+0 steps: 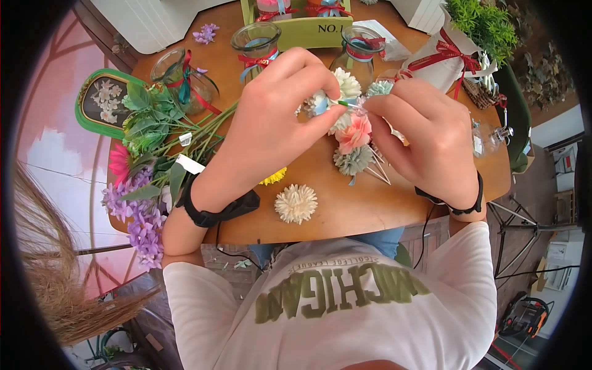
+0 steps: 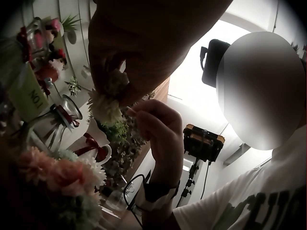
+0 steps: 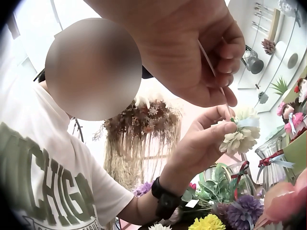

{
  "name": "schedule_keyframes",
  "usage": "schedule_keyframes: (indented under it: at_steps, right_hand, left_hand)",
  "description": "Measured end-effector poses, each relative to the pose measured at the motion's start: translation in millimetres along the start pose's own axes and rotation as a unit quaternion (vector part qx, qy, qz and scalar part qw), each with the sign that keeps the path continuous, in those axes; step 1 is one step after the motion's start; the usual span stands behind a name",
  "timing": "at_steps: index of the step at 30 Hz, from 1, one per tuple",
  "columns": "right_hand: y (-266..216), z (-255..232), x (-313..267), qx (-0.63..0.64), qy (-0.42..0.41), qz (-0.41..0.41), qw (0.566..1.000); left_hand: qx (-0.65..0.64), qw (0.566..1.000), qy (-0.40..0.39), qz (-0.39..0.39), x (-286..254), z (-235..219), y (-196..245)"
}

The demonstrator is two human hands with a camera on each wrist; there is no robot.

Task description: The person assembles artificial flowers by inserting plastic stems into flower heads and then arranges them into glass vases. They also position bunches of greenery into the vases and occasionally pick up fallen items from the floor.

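Observation:
My left hand (image 1: 277, 108) pinches a white artificial flower head (image 3: 241, 136) at its base, with a pale blue ribbon across its petals. My right hand (image 1: 425, 132) grips a thin white stick (image 3: 209, 58), whose tip meets the green base of that flower between the left fingertips. Below the hands in the head view lie a pink flower (image 1: 354, 134) and a grey-green flower (image 1: 353, 161) with several white sticks (image 1: 377, 171). A cream pompom flower (image 1: 296, 203) rests near the table's front edge, and a yellow flower (image 1: 273, 177) is partly hidden by my left forearm.
Purple blooms (image 1: 147, 240) and green-leaved stems (image 1: 148, 117) cover the table's left side. Glass vases with ribbons (image 1: 185, 80) stand behind, before a green crate (image 1: 314, 32). At the back right is a wrapped plant (image 1: 441, 55); a small glass bottle (image 1: 490, 140) sits at the right.

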State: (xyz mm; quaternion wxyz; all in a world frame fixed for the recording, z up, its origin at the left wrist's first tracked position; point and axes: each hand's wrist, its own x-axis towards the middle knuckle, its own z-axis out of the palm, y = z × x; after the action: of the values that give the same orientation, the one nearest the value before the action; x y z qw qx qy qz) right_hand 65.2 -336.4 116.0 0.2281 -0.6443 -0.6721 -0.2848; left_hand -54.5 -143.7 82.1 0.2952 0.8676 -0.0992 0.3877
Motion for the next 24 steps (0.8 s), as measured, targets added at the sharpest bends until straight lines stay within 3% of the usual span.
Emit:
schedule_keyframes:
  at_steps: [16,19,21,24]
  right_hand:
    - [-2,13,0,0.025,-0.015,0.002,1.0]
    - [3,-1,2,0.015,-0.033,0.025,0.999]
    - [13,-19,4,0.107,-0.035,0.092,0.989]
    - [17,-44,6,0.076,-0.013,0.164,0.983]
  left_hand:
    - [0.029,0.998,0.027,0.05,-2,8,6]
    - [0.022,0.999,0.019,0.041,-2,12,5]
    - [0.079,0.995,-0.024,0.05,-5,16,2]
    - [0.08,0.994,-0.061,0.043,-10,30,-4]
